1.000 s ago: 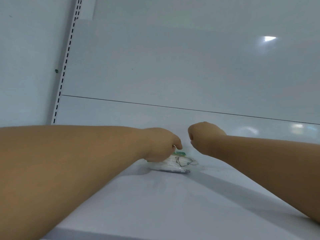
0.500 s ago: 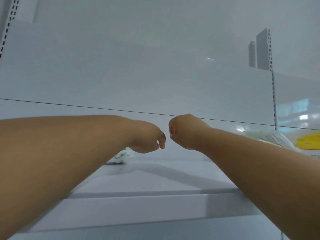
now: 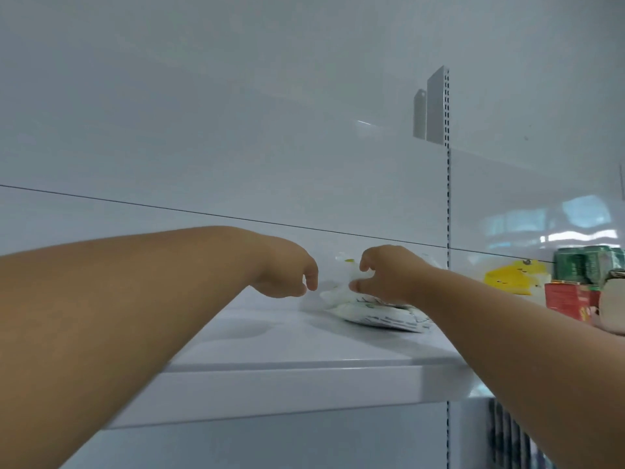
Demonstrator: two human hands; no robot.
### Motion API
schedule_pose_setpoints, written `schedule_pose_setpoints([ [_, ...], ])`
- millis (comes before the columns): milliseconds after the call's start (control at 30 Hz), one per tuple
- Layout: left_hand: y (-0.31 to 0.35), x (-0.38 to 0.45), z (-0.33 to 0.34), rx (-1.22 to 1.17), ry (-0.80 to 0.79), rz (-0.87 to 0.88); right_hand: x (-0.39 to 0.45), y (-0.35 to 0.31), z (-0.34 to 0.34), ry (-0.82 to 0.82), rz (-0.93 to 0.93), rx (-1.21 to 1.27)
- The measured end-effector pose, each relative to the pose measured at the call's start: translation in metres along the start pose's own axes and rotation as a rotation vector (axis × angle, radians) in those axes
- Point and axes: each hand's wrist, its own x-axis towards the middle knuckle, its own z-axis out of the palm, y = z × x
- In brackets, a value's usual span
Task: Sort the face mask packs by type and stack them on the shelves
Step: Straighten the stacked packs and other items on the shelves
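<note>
White mask pack [image 3: 378,314] pinched by right hand [image 3: 389,275]; left hand [image 3: 287,272] curled, empty.

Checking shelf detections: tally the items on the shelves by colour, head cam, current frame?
White mask pack, under the right hand: 1
Yellow pack: 1
Green packs: at least 1, too blurred to split
Red box: 1
Total: 4 at least. The left hand holds nothing.
</note>
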Motion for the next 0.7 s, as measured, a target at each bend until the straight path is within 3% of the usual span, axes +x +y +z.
schedule_pose_setpoints([
  [167,0.029,0.026,-0.009,-0.025,0.016,-0.025,0.017,0.029,0.003,0.183,-0.001,0.230],
  [267,0.044,0.044,-0.013,-0.059,0.029,-0.048,0.027,0.049,0.001,0.342,0.019,0.114],
  [367,0.058,0.062,-0.015,-0.060,0.043,-0.046,0.038,0.066,0.010,0.190,0.120,-0.074],
  [467,0.068,0.078,-0.007,-0.079,0.072,-0.034,0.044,0.072,0.021,0.087,0.166,0.040],
  [700,0.070,0.094,0.008,-0.309,0.250,-0.048,0.051,0.076,0.019,0.263,0.262,0.139],
])
